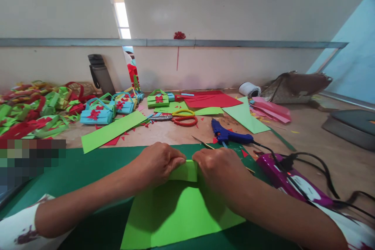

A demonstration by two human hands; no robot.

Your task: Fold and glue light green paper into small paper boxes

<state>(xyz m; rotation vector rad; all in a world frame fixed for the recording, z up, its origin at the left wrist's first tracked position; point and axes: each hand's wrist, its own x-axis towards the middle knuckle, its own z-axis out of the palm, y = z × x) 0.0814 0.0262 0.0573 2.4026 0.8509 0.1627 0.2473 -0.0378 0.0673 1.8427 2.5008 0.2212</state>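
A sheet of bright green paper [178,215] lies on the dark green cutting mat [102,168], its far edge bent up in a narrow flap. My left hand [159,164] pinches that folded edge near its middle, fingers closed. Close beside it, my right hand [218,168] grips the same edge to the right, fingertips curled over the paper. Only a small gap separates the two hands. Behind my right hand lie a thin pointed tool [202,141], partly hidden, and a blue glue gun [231,133] on its side.
Red-and-yellow-handled scissors [184,118] lie beyond the mat. Small blue paper bags [96,115] and a heap of paper pieces [43,113] fill the left. A purple power strip [293,179] with black cables sits at right. Red paper sheets [211,99] and a dark bottle [101,74] stand farther back.
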